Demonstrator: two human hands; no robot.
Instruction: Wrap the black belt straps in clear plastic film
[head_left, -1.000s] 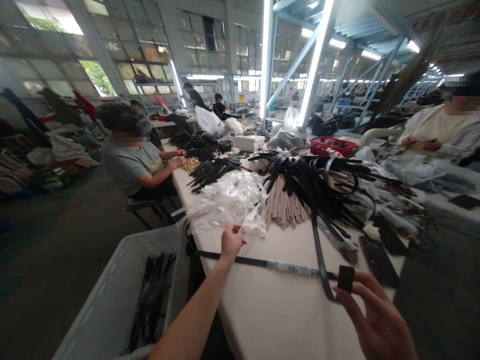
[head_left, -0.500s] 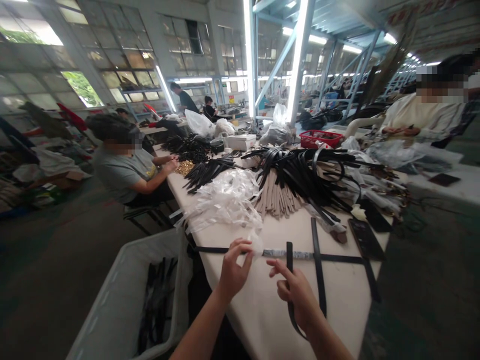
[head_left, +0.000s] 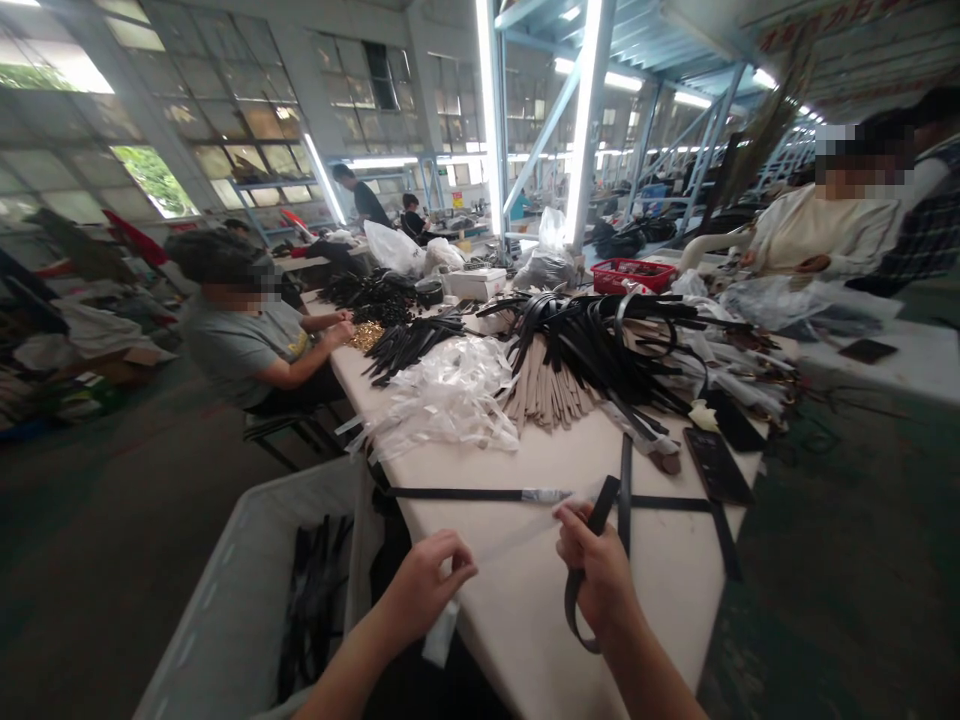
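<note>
My left hand (head_left: 431,580), at the table's near left edge, is closed on a clear plastic strip (head_left: 440,636) whose end hangs below it. A thin, see-through stretch of plastic seems to run from there toward my right hand (head_left: 596,565). That hand is closed around a black strap (head_left: 576,600), which loops down under the palm and sticks up past the fingers. Behind the hands a long black strap (head_left: 457,493) lies across the table, with clear wrapping (head_left: 545,495) around its middle. Another black strap (head_left: 625,480) crosses it near my right hand.
Crumpled clear plastic (head_left: 450,395) and a heap of black straps (head_left: 600,340) cover the table's (head_left: 540,620) far part. A phone (head_left: 718,465) lies at right. A grey bin (head_left: 247,560) stands at lower left. One person (head_left: 232,330) sits at left, another (head_left: 825,235) at right.
My left hand has moved down and left from the wrapped strap, drawing out clear plastic. My right hand's fingers have closed in, and the black strap it holds now tilts to the right.
</note>
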